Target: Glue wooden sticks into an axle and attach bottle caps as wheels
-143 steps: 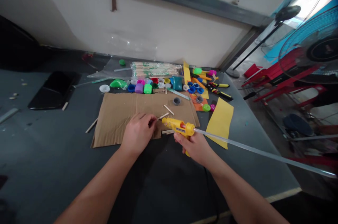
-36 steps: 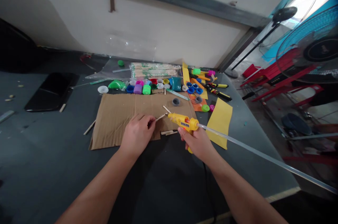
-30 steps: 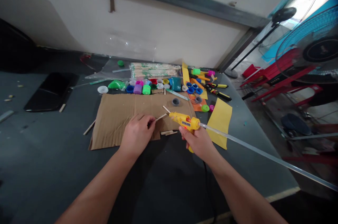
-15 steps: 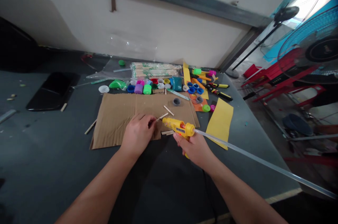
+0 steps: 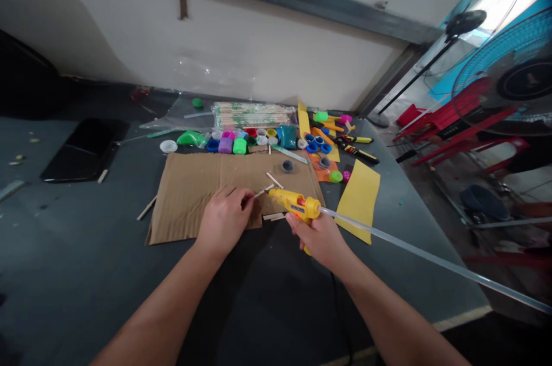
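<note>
My left hand (image 5: 226, 213) rests over the cardboard (image 5: 194, 182), its thumb and fingers pinched on a short wooden stick (image 5: 264, 190). In my right hand (image 5: 317, 233) is a yellow hot glue gun (image 5: 293, 202), fingers wrapped round its handle. The gun's nozzle points left, close to the stick's tip; whether they touch I cannot tell. From the back of the gun a long clear glue stick (image 5: 409, 249) runs out to the right. Another short stick (image 5: 275, 180) lies just above on the cardboard, and several more (image 5: 273, 217) lie at its cut-out edge.
Behind the cardboard stand several small paint pots (image 5: 225, 144) and a bag of wooden sticks (image 5: 254, 114). Cutters (image 5: 360, 153) and yellow paper (image 5: 359, 199) lie to the right. A black phone (image 5: 81, 150) is on the left. A fan (image 5: 521, 81) stands beyond the table.
The glue gun in my right hand has shifted slightly to the right, its nozzle drawing a little along the stick. My left hand stays in place with its pinch.
</note>
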### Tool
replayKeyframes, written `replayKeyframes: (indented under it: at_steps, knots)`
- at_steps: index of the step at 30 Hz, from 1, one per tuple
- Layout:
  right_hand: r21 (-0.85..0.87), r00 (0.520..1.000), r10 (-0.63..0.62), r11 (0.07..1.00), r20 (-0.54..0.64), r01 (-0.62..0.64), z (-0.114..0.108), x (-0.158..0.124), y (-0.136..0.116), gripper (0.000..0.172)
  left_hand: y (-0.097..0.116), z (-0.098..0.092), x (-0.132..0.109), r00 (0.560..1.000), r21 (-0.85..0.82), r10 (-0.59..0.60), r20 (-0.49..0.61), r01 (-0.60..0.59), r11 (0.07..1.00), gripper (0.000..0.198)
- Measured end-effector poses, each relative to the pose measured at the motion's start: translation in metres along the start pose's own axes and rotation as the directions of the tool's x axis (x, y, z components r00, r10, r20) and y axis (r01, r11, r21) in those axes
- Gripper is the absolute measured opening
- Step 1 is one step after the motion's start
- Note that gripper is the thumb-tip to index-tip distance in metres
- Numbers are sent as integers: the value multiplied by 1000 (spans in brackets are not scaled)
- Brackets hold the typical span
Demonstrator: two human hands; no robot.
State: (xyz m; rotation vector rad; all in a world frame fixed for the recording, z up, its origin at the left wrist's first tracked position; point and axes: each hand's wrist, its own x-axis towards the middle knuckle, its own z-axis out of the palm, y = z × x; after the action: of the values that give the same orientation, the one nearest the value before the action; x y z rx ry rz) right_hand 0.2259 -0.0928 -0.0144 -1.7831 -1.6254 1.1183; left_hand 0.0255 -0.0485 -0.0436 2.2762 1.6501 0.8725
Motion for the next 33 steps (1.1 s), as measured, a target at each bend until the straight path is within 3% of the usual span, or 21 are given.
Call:
replayKeyframes:
  at_steps: [8,24,29,33]
  knots:
    - [28,1000,-11,1000,-10,12,-3,3,1,32,0,0,1,1000,2,1,8,-1,1000,9]
    - [92,994,97,992,-53,-92,-14,11,0,30,-1,1,0,1000,-7,4,2,-4,1000,9]
    - [302,993,121,946,3,-116,-21,12,-1,33,-1,0,0,1000,-1,-11,-1,11,1000,11]
    - [583,987,118,796,112,-161,-25,12,-4,33,0,0,0,999,-23,-46,-5,45,999,11]
